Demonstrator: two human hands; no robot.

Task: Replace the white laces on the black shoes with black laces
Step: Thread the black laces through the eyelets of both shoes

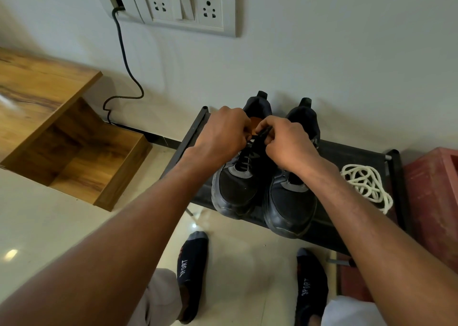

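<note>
The left hand (220, 134) and right hand (287, 142) meet over the left shoe (238, 189) on the rack (347, 152), each with fingers curled, pinching the black lace (260, 134) at the top eyelets. Best to pull both ends evenly, snug, before knotting. The right shoe (292, 201) sits alongside; the white laces (366, 184) lie far right.

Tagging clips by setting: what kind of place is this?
Probably a home interior, by a wall. A low black shoe rack holds the black shoes, a wall socket panel sits above, and a wooden shelf unit stands on the glossy tiled floor.
</note>
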